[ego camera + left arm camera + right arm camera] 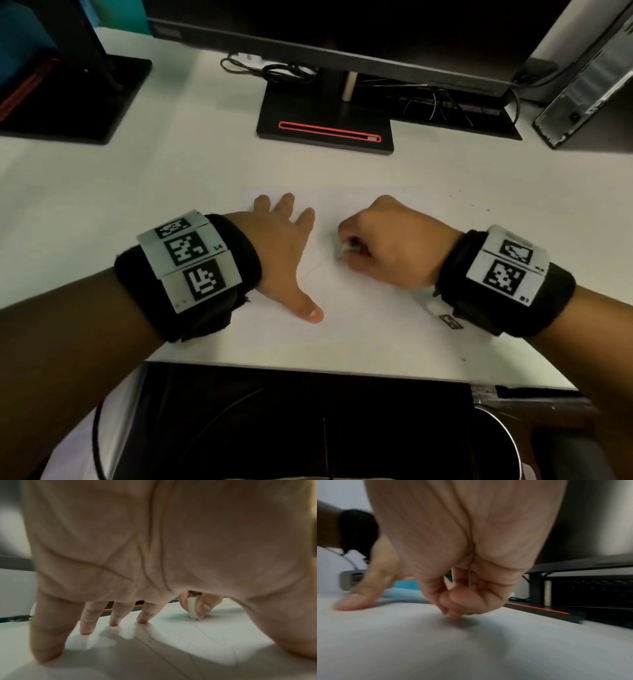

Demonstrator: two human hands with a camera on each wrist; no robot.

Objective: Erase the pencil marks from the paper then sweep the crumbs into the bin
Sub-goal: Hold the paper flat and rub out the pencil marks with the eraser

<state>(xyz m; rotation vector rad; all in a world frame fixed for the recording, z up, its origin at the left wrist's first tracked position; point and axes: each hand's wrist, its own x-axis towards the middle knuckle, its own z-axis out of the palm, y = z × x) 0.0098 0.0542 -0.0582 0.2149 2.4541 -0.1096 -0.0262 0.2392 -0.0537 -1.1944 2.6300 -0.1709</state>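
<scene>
A white sheet of paper [359, 308] lies on the white desk, with faint pencil lines [317, 269] between my hands. My left hand [284, 240] lies flat on the sheet's left part, fingers spread and straight; its fingertips [113, 623] press the paper. My right hand [387, 240] is curled into a fist and pinches a small white eraser [349, 247], whose lower tip [194, 616] touches the paper. Thin pencil strokes [150, 638] run across the sheet in the left wrist view. In the right wrist view my right hand [453, 609] hides the eraser.
A monitor stand [325, 116] with a red-edged slot stands behind the paper. A second stand [68, 99] is at the back left, a computer case [589, 85] at the back right. A round bin rim [507, 442] shows below the desk's front right edge. Dark crumbs [479, 205] speckle the desk.
</scene>
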